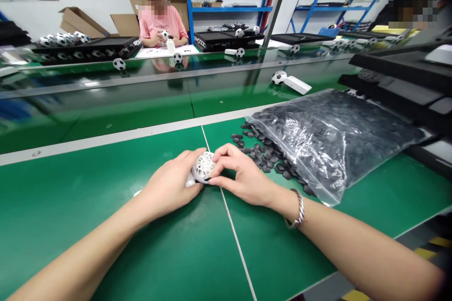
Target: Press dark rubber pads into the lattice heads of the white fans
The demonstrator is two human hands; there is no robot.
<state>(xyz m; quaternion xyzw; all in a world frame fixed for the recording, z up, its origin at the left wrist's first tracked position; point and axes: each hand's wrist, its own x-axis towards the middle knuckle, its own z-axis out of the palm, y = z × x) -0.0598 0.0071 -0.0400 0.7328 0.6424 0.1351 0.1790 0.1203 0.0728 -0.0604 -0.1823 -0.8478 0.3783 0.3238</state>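
Between my two hands is a small white ball-shaped shell (205, 165) with an openwork pattern on its face. My left hand (173, 179) wraps around its left side, thumb below and fingers above. On the other side, the fingertips and thumb of my right hand (237, 173) pinch at the shell's right edge; whether a small piece sits between them is hidden. Loose black plastic pieces (265, 156) lie just right of my right hand, spilling from a clear plastic bag (339, 136) packed with more of them.
Beyond the pale ledge runs a green conveyor belt (148, 115) carrying a soccer-ball-shaped item with a white handle (297, 84). Black trays (406, 68) are stacked at right. Across the belt a person in a pink shirt (164, 23) handles a ball, beside a tray (84, 51) of several balls.
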